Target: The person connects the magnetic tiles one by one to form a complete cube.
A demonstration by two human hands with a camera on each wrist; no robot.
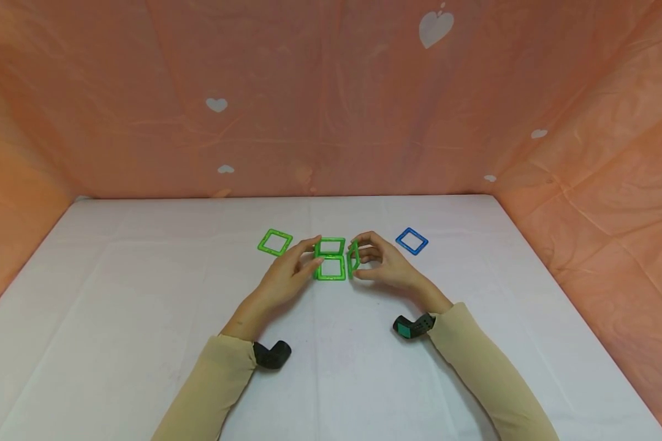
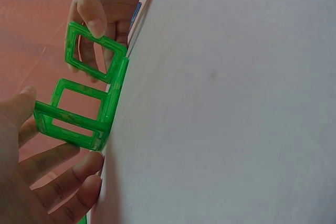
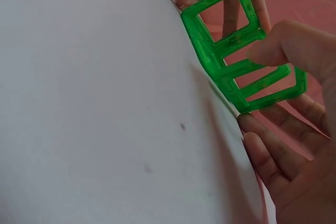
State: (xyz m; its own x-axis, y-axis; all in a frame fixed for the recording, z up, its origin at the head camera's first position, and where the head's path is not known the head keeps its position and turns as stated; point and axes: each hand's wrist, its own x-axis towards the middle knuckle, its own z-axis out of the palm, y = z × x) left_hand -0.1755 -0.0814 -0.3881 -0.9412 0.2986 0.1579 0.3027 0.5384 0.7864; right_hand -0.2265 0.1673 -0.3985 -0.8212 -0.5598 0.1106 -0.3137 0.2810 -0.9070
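Note:
In the head view, several green square magnetic tiles, open like frames, stand joined at the table's middle. One green base tile (image 1: 331, 278) lies flat, with a back tile (image 1: 332, 240) upright behind it and a side tile (image 1: 316, 269) upright at its left. My left hand (image 1: 281, 280) grips that side tile, thumb near its top edge in the left wrist view. My right hand (image 1: 390, 267) holds another green tile (image 2: 84, 68) upright between thumb and fingers, just right of the base; a narrow gap shows between them in the head view.
A loose green tile (image 1: 265, 248) lies flat behind my left hand, and a blue square tile (image 1: 403, 234) lies behind my right. A white cloth (image 1: 331, 380) covers the table. Orange sheeting (image 1: 331, 122) with pale hearts rises at the back and sides.

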